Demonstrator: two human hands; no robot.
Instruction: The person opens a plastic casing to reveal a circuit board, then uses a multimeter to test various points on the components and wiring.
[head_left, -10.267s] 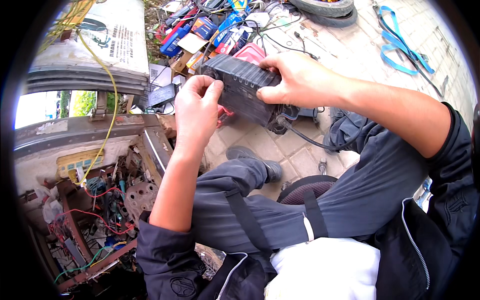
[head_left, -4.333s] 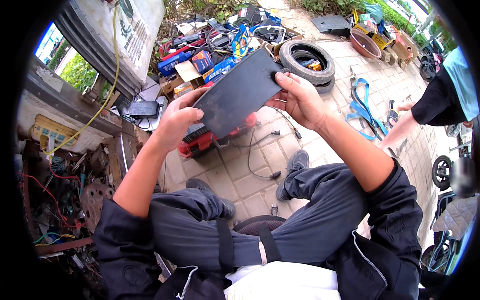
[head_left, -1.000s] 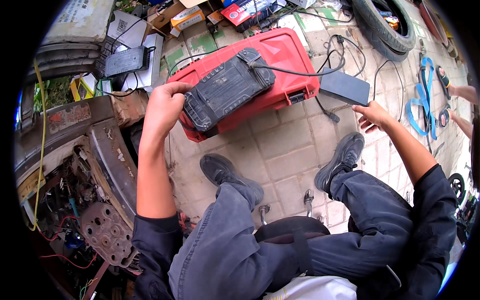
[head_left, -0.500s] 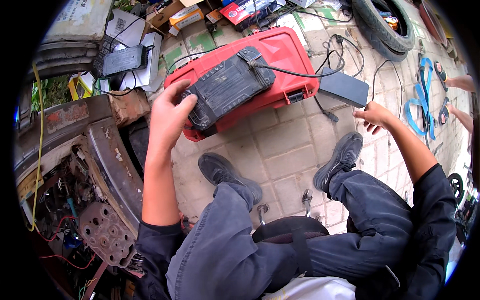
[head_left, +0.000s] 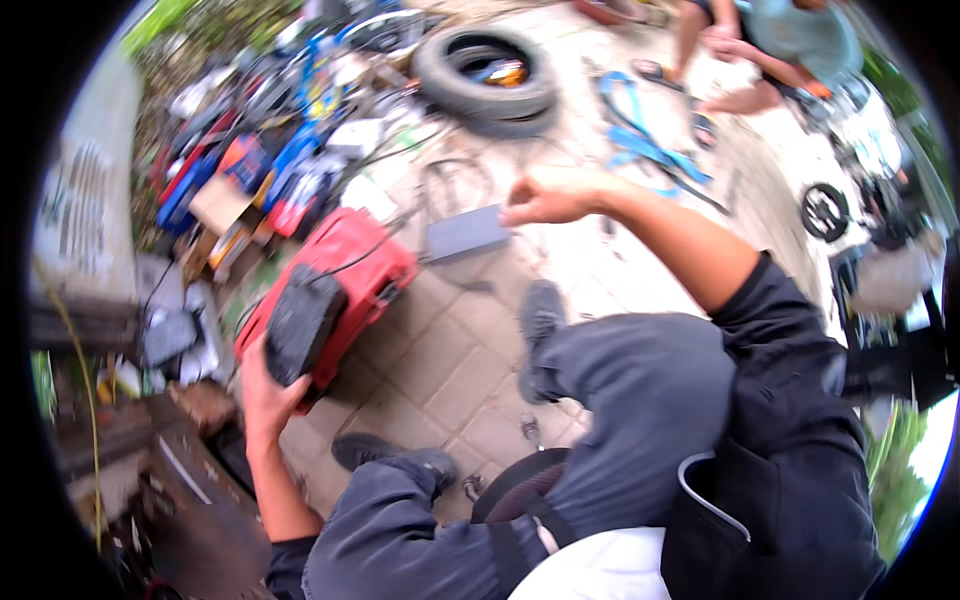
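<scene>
My left hand (head_left: 262, 392) grips the near end of a black ribbed box (head_left: 298, 322) that lies tilted on a red plastic case (head_left: 345, 275) on the paving. A cable runs from the box toward the far side. My right hand (head_left: 545, 195) is stretched out with its fingers curled, right at the edge of a flat grey panel (head_left: 465, 232) lying beyond the case. Motion blur hides whether the fingers hold the panel. I am seated, my dark-trousered knees are below, and my shoes (head_left: 540, 310) are on the pavers.
A tyre (head_left: 485, 75) lies at the far middle, with blue straps (head_left: 640, 140) to its right. Boxes and tools (head_left: 250, 170) pile up at far left. A rusty machine frame (head_left: 180, 480) stands at lower left. Another person (head_left: 780, 40) crouches at top right beside a small wheel (head_left: 825, 210).
The view has swung right and blurred. My left hand has slid to the near end of the black box. My right hand stays by the grey panel.
</scene>
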